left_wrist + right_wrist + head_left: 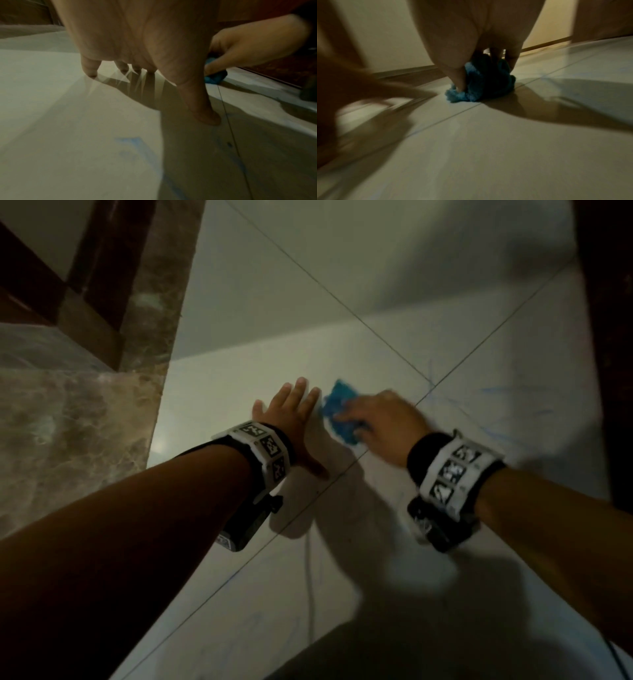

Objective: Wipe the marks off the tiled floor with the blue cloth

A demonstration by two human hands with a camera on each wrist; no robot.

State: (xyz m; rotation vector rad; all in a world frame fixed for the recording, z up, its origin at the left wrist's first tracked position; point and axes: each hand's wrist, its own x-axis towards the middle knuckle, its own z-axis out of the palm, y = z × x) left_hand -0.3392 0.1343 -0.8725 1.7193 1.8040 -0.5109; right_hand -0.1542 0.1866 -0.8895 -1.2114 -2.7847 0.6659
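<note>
Crumpled blue terry cloth [337,412] bunched under the right hand [387,422], whose curled fingers grip it and press it onto the pale glossy tiled floor [394,282] beside a grout line; left hand [291,419] flat, fingers spread, apparently bracing; faint blue scribble marks [507,405] remain to the right

cloth [339,414] on floor [376,285] under right hand [383,422], left hand [291,419] just left.

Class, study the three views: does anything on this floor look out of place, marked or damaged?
Yes. Faint blue marks streak the pale tiled floor to the right of the right hand, which grips the bunched blue cloth. More blue smears show below the left hand in its wrist view. No tile damage is visible.
</note>
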